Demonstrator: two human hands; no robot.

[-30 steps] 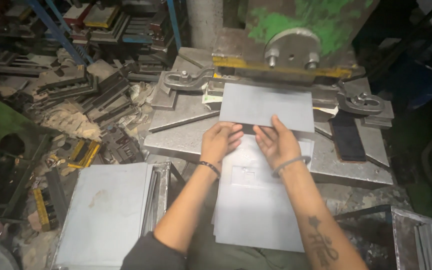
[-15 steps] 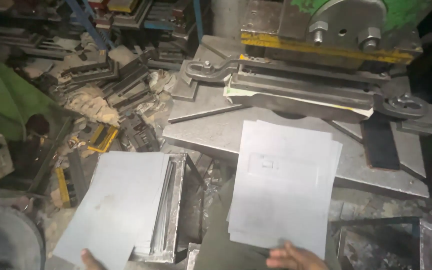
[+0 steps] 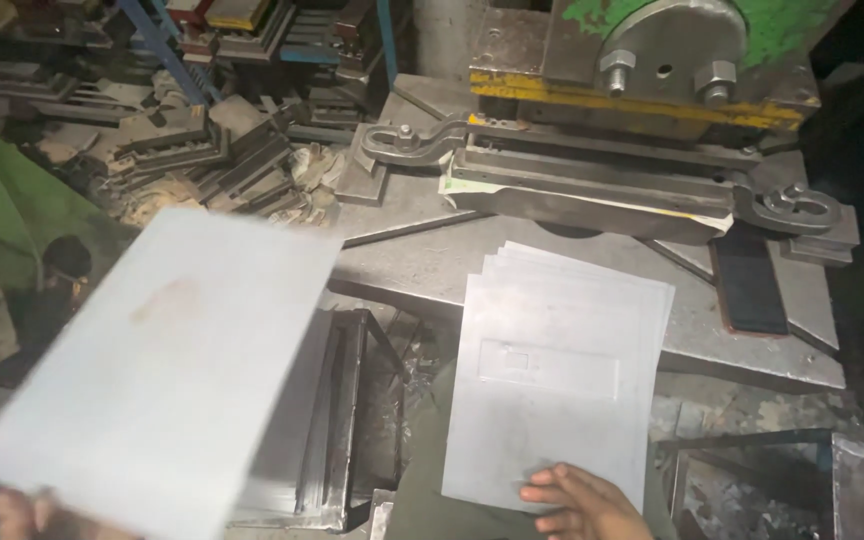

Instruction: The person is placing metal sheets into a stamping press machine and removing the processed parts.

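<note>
A second ago both my hands were pushing a sheet into the press (image 3: 642, 130); now that sheet sits under the die and my hands are back near me. My left hand (image 3: 27, 512) has lifted a fresh blank sheet (image 3: 167, 360) at the near left, fingers pinching its near edge. My right hand (image 3: 582, 500) rests on the stamped stack (image 3: 552, 370), fingers together, flat on its near edge.

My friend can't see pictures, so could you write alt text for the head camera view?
The left hand lifts a blank grey metal sheet while the right hand rests on a stack of stamped sheets lying on the table of a green press.
</note>
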